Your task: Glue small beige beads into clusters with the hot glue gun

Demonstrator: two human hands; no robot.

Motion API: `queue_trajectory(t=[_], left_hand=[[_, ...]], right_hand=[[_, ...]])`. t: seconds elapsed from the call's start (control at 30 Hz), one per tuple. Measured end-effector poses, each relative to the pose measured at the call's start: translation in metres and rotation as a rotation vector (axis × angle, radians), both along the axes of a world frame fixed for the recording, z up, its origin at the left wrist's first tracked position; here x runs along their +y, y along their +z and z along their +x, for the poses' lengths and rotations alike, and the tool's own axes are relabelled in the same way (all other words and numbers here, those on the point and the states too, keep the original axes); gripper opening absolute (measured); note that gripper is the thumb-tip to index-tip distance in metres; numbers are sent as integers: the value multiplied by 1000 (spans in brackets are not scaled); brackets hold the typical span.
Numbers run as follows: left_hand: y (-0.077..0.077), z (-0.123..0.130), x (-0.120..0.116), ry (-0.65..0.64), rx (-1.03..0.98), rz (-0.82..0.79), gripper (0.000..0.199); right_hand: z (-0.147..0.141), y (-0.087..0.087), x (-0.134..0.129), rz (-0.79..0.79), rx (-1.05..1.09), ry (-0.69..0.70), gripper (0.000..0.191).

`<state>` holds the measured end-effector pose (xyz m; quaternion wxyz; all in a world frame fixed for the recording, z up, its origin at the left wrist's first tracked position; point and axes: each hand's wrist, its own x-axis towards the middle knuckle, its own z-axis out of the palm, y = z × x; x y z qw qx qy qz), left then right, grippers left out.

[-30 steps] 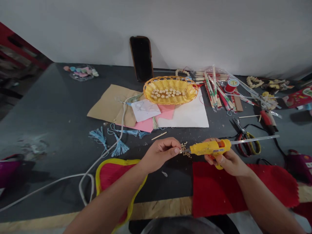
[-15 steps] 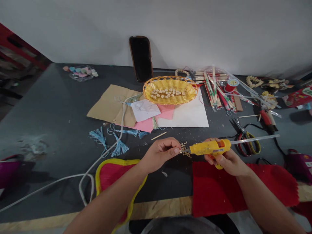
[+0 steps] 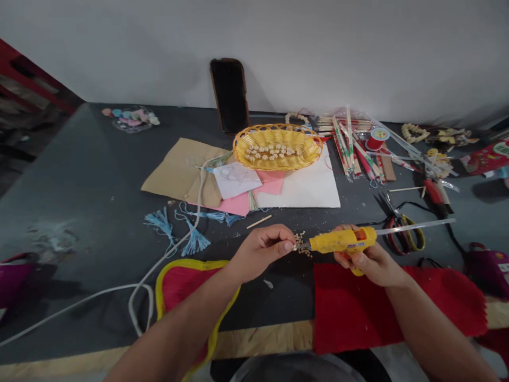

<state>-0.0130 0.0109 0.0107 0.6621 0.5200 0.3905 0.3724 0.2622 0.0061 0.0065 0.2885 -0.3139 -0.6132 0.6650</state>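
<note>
My right hand point(image 3: 368, 260) grips a yellow hot glue gun point(image 3: 342, 241), its nozzle aimed left and a clear glue stick point(image 3: 417, 226) poking out of its back end. At the nozzle tip, my left hand point(image 3: 264, 249) pinches a tiny pale piece point(image 3: 295, 247) between thumb and forefinger; its kind is too small to make out. Small beige beads or seeds point(image 3: 305, 253) lie scattered on the table just behind and below the nozzle. Farther back, a yellow woven basket point(image 3: 242, 155) holds several small pale flower-like pieces point(image 3: 274, 152).
Red felt point(image 3: 353, 313) lies under my right forearm, a yellow-edged pink piece point(image 3: 183, 286) by my left. Scissors point(image 3: 403, 228), wrapped sticks point(image 3: 350, 143) and a thread spool point(image 3: 377, 139) are at right. Blue tassels point(image 3: 194, 241) and a white cable point(image 3: 159, 262) lie left; a phone point(image 3: 230, 95) leans on the wall.
Almost nothing differs. Both hands, the glue gun and the small piece stay in place; the back end of the glue stick sits very slightly farther left.
</note>
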Motion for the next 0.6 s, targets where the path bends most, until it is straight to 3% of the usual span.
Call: queue_trajectory(t=[0.6], left_hand=[[2, 0, 0, 10, -1, -4, 30]], right_hand=[[-1, 4, 0, -31, 10, 9, 46]])
